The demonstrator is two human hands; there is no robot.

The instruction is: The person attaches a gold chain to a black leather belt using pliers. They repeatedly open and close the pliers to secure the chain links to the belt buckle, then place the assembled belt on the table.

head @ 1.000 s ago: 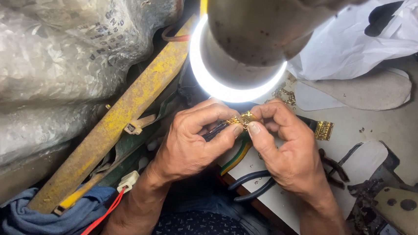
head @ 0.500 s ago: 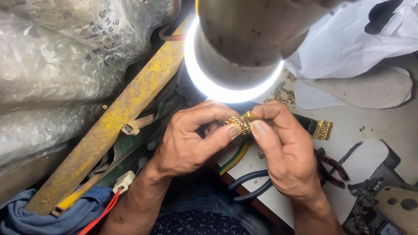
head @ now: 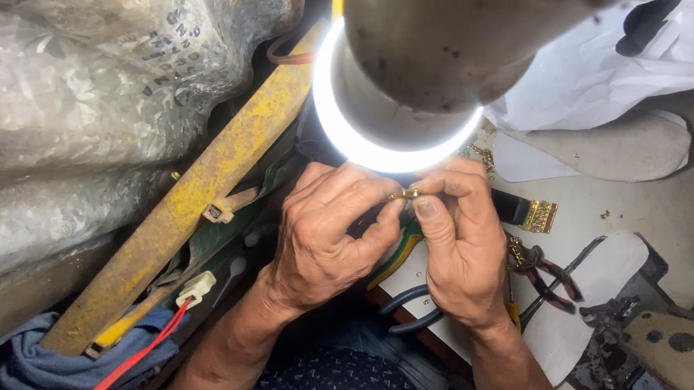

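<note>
My left hand (head: pixel 329 234) and my right hand (head: pixel 462 244) meet just under a glowing ring lamp (head: pixel 391 145). Between the fingertips of both hands sits a small gold metal piece (head: pixel 406 195), pinched from either side. Most of the piece is hidden by my thumbs and forefingers. A green and yellow tool handle (head: pixel 398 251) lies under my hands at the edge of the white worktable (head: pixel 680 210).
A black strap with a gold clasp (head: pixel 529 214) and red-handled pliers (head: pixel 549 278) lie on the table to the right. White insole shapes (head: pixel 611 148) and white cloth (head: pixel 591 74) lie further back. A yellow metal bar (head: pixel 200 201) and plastic-wrapped bundle (head: pixel 69 94) fill the left.
Both hands stay together on the gold piece and have risen slightly closer to the lamp. The fingers have shifted their pinch a little.
</note>
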